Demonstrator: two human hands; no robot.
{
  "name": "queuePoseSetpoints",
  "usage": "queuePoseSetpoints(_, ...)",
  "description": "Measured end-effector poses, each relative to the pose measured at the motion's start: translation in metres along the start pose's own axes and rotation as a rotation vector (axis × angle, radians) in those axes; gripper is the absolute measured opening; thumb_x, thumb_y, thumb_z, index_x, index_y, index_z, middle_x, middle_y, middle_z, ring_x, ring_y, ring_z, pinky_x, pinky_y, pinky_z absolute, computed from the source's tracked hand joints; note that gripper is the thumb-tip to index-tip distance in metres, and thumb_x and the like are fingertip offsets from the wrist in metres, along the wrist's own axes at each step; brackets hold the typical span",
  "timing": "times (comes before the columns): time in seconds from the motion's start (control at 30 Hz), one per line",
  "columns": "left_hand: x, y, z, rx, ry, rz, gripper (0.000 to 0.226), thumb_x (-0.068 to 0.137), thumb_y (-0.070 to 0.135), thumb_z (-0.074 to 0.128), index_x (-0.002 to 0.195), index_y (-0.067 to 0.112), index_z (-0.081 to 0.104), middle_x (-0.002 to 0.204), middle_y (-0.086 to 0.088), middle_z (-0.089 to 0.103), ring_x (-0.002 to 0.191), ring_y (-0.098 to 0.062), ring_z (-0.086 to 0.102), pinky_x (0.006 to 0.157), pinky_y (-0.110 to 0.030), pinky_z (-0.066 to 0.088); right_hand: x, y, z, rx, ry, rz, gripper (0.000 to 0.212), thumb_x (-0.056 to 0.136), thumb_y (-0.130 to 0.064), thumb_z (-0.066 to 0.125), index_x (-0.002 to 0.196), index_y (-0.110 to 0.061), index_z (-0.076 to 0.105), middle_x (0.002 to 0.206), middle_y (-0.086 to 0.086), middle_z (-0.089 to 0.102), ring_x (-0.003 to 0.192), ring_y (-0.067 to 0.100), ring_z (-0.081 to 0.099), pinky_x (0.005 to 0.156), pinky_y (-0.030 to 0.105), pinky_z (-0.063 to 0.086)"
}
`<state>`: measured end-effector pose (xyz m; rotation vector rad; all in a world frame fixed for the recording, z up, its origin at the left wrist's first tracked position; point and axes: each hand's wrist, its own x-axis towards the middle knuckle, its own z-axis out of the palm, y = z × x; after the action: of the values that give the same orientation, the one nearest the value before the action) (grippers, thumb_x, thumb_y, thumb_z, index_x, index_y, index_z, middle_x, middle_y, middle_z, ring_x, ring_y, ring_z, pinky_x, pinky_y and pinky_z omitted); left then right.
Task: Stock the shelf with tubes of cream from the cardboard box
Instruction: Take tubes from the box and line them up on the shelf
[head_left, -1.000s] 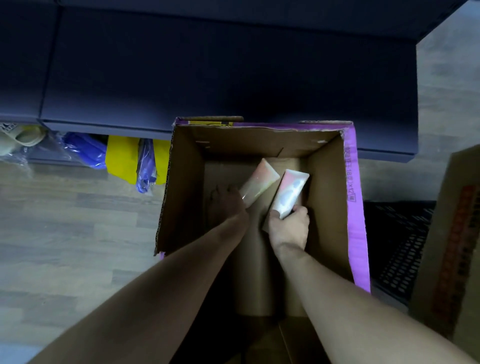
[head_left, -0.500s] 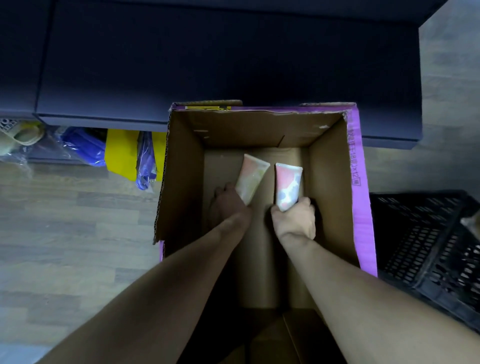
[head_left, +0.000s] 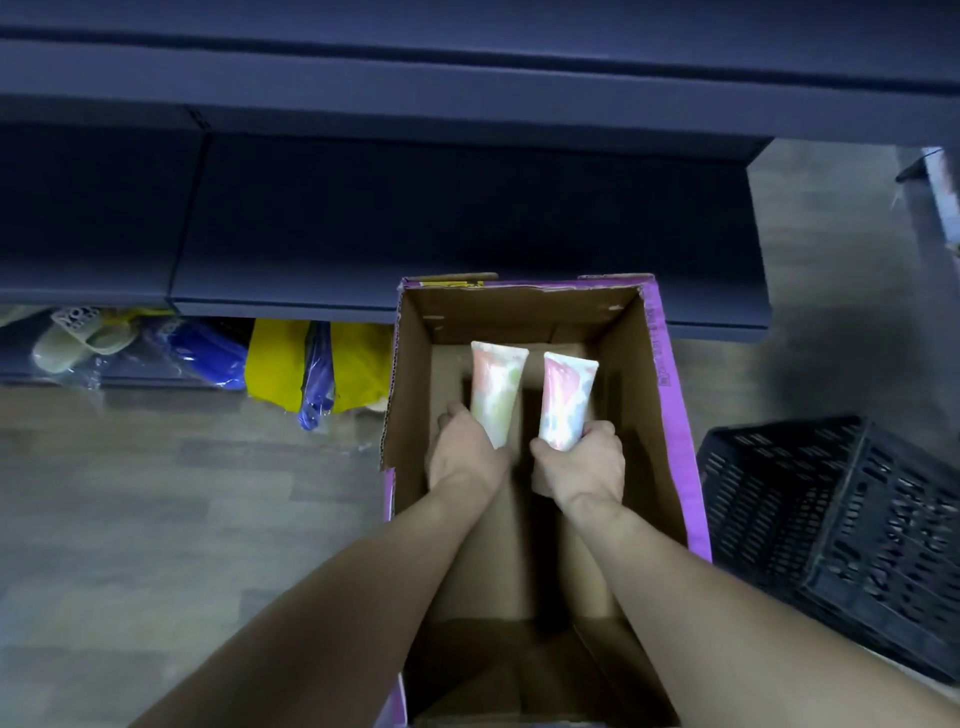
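Observation:
An open cardboard box (head_left: 413, 374) with a purple outside stands on the floor in front of a dark blue shelf (head_left: 467, 218). Both my hands are inside it. My left hand (head_left: 462, 457) grips a pastel green-and-pink tube of cream (head_left: 496, 387) by its lower end. My right hand (head_left: 584, 467) grips a pink-and-blue tube of cream (head_left: 566, 397) the same way. Both tubes point up and away from me, side by side, apart. The box bottom beneath my hands is mostly hidden.
A black plastic crate (head_left: 841, 535) sits on the floor right of the box. Under the shelf at left lie bagged sandals (head_left: 78, 338), blue packets (head_left: 208, 353) and yellow packets (head_left: 280, 364). Wood-look floor (head_left: 156, 519) spreads to the left.
Both hands have risen in the box and turned the tubes from leaning to pointing straight ahead, parallel. The camera view tilted up, showing more shelf and the crate.

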<state>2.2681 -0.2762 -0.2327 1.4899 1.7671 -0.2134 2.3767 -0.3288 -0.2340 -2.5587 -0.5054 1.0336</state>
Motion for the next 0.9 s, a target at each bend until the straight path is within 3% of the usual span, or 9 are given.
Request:
queuePoseSetpoints(0.2,-0.033,0.012,-0.044,-0.002,0.034,0.122,0.066,0.083,0.039,0.073,0.127,0.005,0.039,0.133,-0.012,0.05,0.12,-0.032,0.055,0.089,-0.038,0.046,-0.04,-0.024,-0.029,0.07,0.098,-0.082,0.054,0.072,-0.035,0.079,0.111,-0.011,0.051,0.114,0.009,0.058,0.101,0.03,0.061,0.081,0.038,0.052)
queuePoseSetpoints(0.33,-0.059,0.022,-0.076,-0.024,0.087,0.199,0.057,0.085,0.041,0.071,0.12,0.008,0.04,0.13,-0.01,0.051,0.117,-0.032,0.056,0.086,-0.038,0.045,-0.066,-0.041,-0.054,0.137,0.145,-0.138,0.048,0.073,-0.036,0.079,0.104,-0.013,0.05,0.11,0.009,0.06,0.089,0.028,0.062,0.071,0.034,0.05)
queuePoseSetpoints(0.43,-0.078,0.028,-0.097,-0.051,0.146,0.247,0.056,0.084,0.042,0.071,0.117,0.009,0.041,0.126,-0.008,0.052,0.111,-0.032,0.058,0.08,-0.037,0.044,-0.087,-0.054,-0.074,0.174,0.176,-0.198,0.044,0.075,-0.035,0.078,0.102,-0.013,0.05,0.105,0.008,0.061,0.069,0.019,0.056,0.057,0.028,0.04)
queuePoseSetpoints(0.57,-0.104,0.03,-0.122,-0.084,0.245,0.295,0.056,0.081,0.044,0.073,0.115,0.011,0.043,0.12,-0.005,0.055,0.108,-0.027,0.059,0.075,-0.034,0.042,-0.119,-0.066,-0.101,0.184,0.19,-0.288,0.04,0.079,-0.033,0.076,0.101,-0.014,0.048,0.091,-0.001,0.057,0.059,0.005,0.048,0.051,0.027,0.034)
queuePoseSetpoints(0.73,-0.148,0.026,-0.15,-0.128,0.372,0.31,0.057,0.078,0.045,0.076,0.114,0.013,0.045,0.116,-0.004,0.058,0.105,-0.026,0.061,0.081,-0.037,0.048,-0.162,-0.077,-0.131,0.187,0.211,-0.402,0.039,0.081,-0.034,0.075,0.101,-0.021,0.044,0.077,-0.014,0.046,0.065,0.007,0.047,0.054,0.026,0.037)
queuePoseSetpoints(0.9,-0.198,0.017,-0.182,-0.196,0.495,0.315,0.055,0.077,0.043,0.075,0.113,0.016,0.044,0.11,-0.003,0.057,0.097,-0.023,0.061,0.07,-0.032,0.048,-0.207,-0.093,-0.15,0.174,0.249,-0.518,0.047,0.08,-0.04,0.073,0.113,-0.023,0.045,0.101,-0.004,0.056,0.079,0.013,0.055,0.057,0.027,0.041)
